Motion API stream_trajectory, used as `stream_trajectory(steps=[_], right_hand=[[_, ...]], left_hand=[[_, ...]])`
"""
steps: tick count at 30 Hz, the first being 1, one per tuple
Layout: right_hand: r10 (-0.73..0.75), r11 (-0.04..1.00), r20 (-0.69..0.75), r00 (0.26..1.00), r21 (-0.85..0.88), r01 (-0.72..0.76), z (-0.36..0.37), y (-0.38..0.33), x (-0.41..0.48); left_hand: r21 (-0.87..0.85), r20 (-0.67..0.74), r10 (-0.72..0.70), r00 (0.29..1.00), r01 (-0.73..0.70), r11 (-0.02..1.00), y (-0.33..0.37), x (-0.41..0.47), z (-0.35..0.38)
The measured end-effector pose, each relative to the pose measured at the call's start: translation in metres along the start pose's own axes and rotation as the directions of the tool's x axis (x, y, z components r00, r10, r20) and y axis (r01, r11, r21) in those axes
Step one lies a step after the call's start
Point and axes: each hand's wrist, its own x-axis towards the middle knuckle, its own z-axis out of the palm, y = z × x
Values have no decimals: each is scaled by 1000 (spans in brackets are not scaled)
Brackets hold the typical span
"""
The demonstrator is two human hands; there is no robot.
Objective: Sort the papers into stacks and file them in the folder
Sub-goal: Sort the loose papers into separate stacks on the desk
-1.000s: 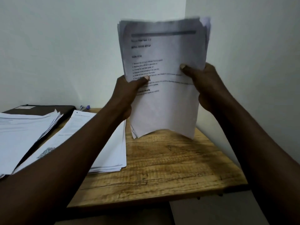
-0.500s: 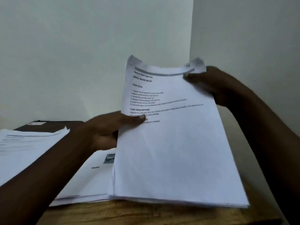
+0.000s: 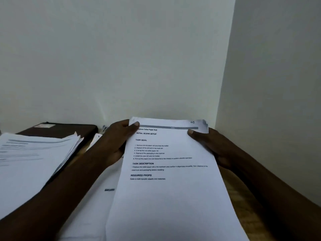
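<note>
**First speaker:** What is shown, from the largest thing down?

**Second speaker:** Two plain pale walls (image 3: 121, 58) are seen meeting in a corner behind a wooden bench (image 3: 243, 206) with rough tan grain. A held stack (image 3: 170, 188) of thin white printed sheets is kept nearly flat over the bench's right half. Its far corner is curled and its edges are squared. A fanned left stack (image 3: 34, 162) is laid partly on a dark, smooth, rigid-looking folder (image 3: 66, 129) at the back left. A middle stack (image 3: 97, 202) is lain between the two, partly hidden by a forearm.

**First speaker:** How are the papers gripped, and why?

**Second speaker:** The far corners are clamped by the left hand (image 3: 118, 141) and the right hand (image 3: 208, 145). A thumb is pressed on top at each corner, and the fingers are presumed closed underneath, out of sight. A two-corner hold is judged to keep limp sheets aligned while they are set down as a third pile. It cannot be told whether the near edge is rested on the bench. Nothing is seen filed in the shut folder yet.
</note>
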Motion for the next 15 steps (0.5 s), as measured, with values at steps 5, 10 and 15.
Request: stream_trajectory(steps=[5,10,15], right_hand=[[10,1000,-50,999,-1,-10,1,9,5],[-53,997,-202,978,-68,39,-2,7,8],[-134,985,-280,951,-146,96,-10,4,4]], left_hand=[[63,-99,94,991,-88,994,-32,0,5],[-23,-111,80,991,-83,996,-32,-1,3],[-61,-112,81,990,-88,994,-32,-1,7]])
